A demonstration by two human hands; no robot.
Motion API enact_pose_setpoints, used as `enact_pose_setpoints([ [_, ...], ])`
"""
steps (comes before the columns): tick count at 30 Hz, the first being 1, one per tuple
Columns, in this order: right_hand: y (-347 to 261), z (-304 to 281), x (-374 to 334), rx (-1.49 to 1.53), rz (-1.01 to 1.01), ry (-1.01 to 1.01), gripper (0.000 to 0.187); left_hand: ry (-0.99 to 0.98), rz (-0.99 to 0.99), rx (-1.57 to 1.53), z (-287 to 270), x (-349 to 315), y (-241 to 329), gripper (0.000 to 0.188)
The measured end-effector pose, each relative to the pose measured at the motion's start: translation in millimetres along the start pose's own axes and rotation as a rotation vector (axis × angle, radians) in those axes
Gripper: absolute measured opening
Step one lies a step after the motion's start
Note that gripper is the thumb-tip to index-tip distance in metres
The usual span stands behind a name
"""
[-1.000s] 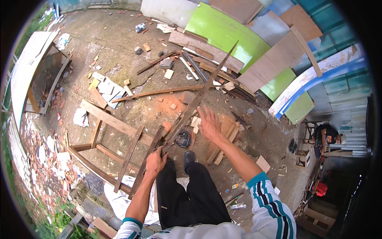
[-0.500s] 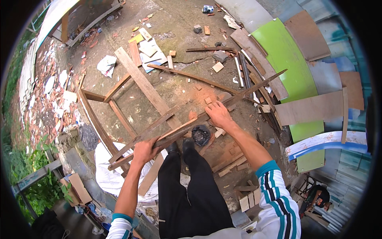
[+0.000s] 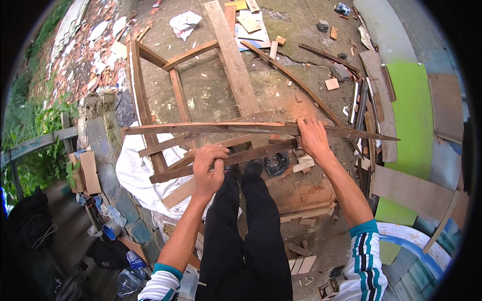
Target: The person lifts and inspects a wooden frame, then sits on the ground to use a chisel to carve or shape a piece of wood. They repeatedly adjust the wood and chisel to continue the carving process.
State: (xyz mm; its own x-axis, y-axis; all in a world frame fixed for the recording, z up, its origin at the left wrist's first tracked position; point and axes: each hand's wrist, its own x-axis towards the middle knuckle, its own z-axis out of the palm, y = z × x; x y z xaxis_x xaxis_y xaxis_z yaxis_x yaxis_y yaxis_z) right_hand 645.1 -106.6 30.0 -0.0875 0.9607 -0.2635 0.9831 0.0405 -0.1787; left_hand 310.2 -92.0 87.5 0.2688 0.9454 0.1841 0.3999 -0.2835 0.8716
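Note:
A long, narrow wooden batten [image 3: 226, 128] stretches crosswise in front of me, tapering to a point at its right end. My right hand [image 3: 312, 136] is closed around it, right of its middle. Nearer to me lies a shorter dark wooden strip [image 3: 256, 152], whose right end comes close to my right hand. Curled fingers of my left hand [image 3: 209, 168] grip this strip, covering part of it. Below the batten, further wood pieces cross over a wooden frame [image 3: 178, 95] on the ground. A wide plank [image 3: 233, 60] runs away from me beside the frame.
Around my feet are a black plastic bag [image 3: 276, 164] and wood offcuts. A white sack [image 3: 133, 170] lies at the left. Another long strip [image 3: 296, 85] rests diagonally ahead. Green panels [image 3: 409, 115] lean at the right; rubble [image 3: 90, 60] covers the far left.
The long batten has swung from slanted to nearly level across the view and parted from the shorter strip. My left hand is now on the shorter strip only. The view has shifted left.

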Motion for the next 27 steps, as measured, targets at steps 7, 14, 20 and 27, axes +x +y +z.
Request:
enact_pose_setpoints([
  [7, -23, -17, 18, -0.031, -0.061, -0.025, 0.035, 0.214, -0.371, -0.242, -25, -35, -13, 0.019],
  [14, -15, -24, 53, -0.111, -0.111, -0.076, 0.04, 0.614, -0.525, -0.222, -71, -39, -79, 0.018],
  [20, -12, -23, 94, -0.124, -0.194, -0.053, 0.044, 0.876, -0.566, -0.355, -107, -33, -114, 0.02],
  [27, -30, -19, 123, -0.246, -0.314, 0.099, 0.048, 1.067, -0.639, -0.427, -137, -38, -130, 0.02],
])
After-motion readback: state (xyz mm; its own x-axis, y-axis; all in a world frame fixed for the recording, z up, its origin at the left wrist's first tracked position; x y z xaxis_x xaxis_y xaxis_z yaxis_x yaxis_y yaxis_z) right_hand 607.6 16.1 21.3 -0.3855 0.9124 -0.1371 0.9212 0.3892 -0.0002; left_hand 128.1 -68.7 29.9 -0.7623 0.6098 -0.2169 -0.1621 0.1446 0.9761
